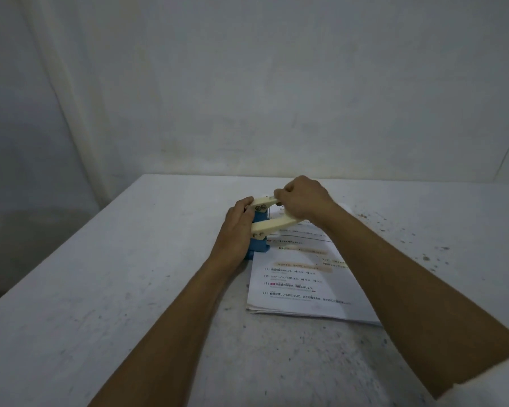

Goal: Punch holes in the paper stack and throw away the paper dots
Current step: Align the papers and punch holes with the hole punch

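While the left hand [237,227] wraps around the back and side of the blue metal hole punch [259,245], just left of the frame's centre, the right hand [301,201] is clenched over the far end of its cream forked plastic lever [272,226]. That split looks deliberate. One of the hands pins the base so it cannot skid or tip on the pale, scuffed tabletop [100,289]. The other takes the lever's tip, where leverage is greatest. Whether the lever is pressed fully down I cannot tell.

The white printed paper stack [300,292] lies flat on the tabletop, right of centre. Its left edge is tucked into the punch's slot, and its right part passes under the right forearm. The sheets fan slightly at the near edge, which could leave the holes misaligned. No paper dots show; any would presumably sit inside the base. Dark specks dot the tabletop toward the right edge of the frame; what they are I cannot tell.
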